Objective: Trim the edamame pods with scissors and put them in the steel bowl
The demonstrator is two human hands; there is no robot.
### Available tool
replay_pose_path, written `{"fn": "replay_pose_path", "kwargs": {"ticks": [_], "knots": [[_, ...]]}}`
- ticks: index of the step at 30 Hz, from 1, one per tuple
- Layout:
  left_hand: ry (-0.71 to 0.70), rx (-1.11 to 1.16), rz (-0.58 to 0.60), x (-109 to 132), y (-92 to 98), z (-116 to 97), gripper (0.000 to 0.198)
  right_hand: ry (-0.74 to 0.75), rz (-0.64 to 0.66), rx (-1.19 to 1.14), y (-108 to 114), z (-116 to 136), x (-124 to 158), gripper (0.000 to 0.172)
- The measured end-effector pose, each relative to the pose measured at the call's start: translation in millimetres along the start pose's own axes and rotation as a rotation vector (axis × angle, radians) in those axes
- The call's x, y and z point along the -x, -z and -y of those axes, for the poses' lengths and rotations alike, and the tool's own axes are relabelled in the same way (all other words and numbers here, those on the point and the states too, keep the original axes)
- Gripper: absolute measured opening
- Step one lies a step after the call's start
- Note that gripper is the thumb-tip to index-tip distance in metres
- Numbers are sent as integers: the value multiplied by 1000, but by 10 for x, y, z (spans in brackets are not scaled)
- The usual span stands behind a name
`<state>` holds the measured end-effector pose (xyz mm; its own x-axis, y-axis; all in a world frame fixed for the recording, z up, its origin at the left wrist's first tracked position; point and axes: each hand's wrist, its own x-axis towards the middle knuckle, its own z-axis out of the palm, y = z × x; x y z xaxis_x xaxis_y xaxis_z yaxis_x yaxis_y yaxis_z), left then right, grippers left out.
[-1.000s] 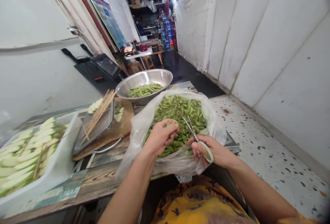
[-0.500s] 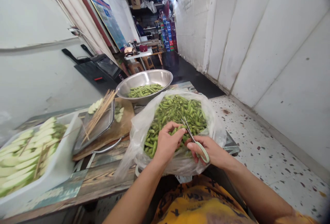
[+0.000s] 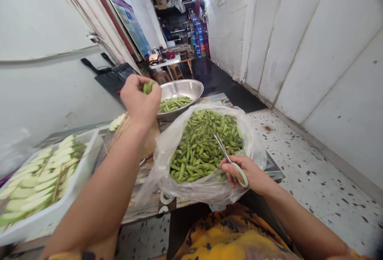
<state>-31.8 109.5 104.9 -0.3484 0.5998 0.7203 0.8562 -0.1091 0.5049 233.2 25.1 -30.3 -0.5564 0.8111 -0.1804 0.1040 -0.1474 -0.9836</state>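
Note:
My left hand [image 3: 141, 99] is raised at the left rim of the steel bowl [image 3: 196, 88], its fingers closed around several green edamame pods [image 3: 149, 87]. More trimmed-looking pods [image 3: 175, 103] lie inside that bowl. My right hand [image 3: 243, 172] grips scissors [image 3: 241, 174] with pale green handles, the blades slightly apart and pointing up and away over the bag. Below the blades, a clear plastic bag [image 3: 167, 144] with its mouth spread wide holds a heap of edamame pods [image 3: 206, 144].
On the left stands a white tub [image 3: 92, 152] of skewered pale green slices [image 3: 38, 188]. Wooden skewers [image 3: 118, 134] and a brown board [image 3: 152, 138] are partly hidden behind my left forearm. A white table [image 3: 166, 62] with stools stands farther back; a white wall [image 3: 287, 52] runs along the right.
My left hand has moved from the scissor tips over the bag, up and left to the steel bowl, carrying pods. My right hand stays over the bag with the scissors.

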Motion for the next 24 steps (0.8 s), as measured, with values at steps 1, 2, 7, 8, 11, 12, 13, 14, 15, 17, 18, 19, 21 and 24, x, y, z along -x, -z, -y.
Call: {"fn": "replay_pose_path", "kwargs": {"ticks": [1, 2, 7, 8, 11, 12, 13, 14, 15, 17, 18, 19, 21, 24], "knots": [[6, -75, 47, -190, -82, 61, 26, 6, 8, -3, 6, 3, 7, 36], [3, -133, 148, -325, -153, 102, 38, 13, 10, -6, 14, 7, 16, 37], [-168, -274, 337, -23, -226, -28, 57, 13, -30, -15, 73, 19, 46, 39], [-225, -257, 436, 180, -216, -79, 43, 7, -29, -15, 78, 21, 42, 39], [-317, -338, 813, 774, -258, -127, 24, 10, -13, -21, 68, 25, 19, 37], [-343, -438, 834, 918, -298, -100, 24, 17, -6, -20, 59, 25, 12, 36], [-355, -519, 812, 1021, -344, -59, 23, 23, -3, -19, 49, 25, 8, 35], [-362, -575, 774, 1086, -389, -12, 21, 24, -1, -16, 39, 24, 7, 35], [-359, -599, 737, 1116, -425, 32, 20, 22, -2, -13, 30, 23, 8, 35], [-321, -530, 719, 1113, -454, 81, 18, 13, -5, -3, 17, 19, 12, 36], [-276, -446, 736, 1102, -443, 78, 18, 11, -7, 5, 14, 16, 14, 36], [-208, -330, 764, 1099, -418, 58, 18, 13, -8, 14, 12, 12, 13, 36], [-28, -24, 837, 1135, -340, -22, 21, 23, -12, 39, 9, 4, 9, 36], [194, 337, 893, 1305, -226, -160, 25, 28, -23, 100, 2, -4, 1, 38]]}}
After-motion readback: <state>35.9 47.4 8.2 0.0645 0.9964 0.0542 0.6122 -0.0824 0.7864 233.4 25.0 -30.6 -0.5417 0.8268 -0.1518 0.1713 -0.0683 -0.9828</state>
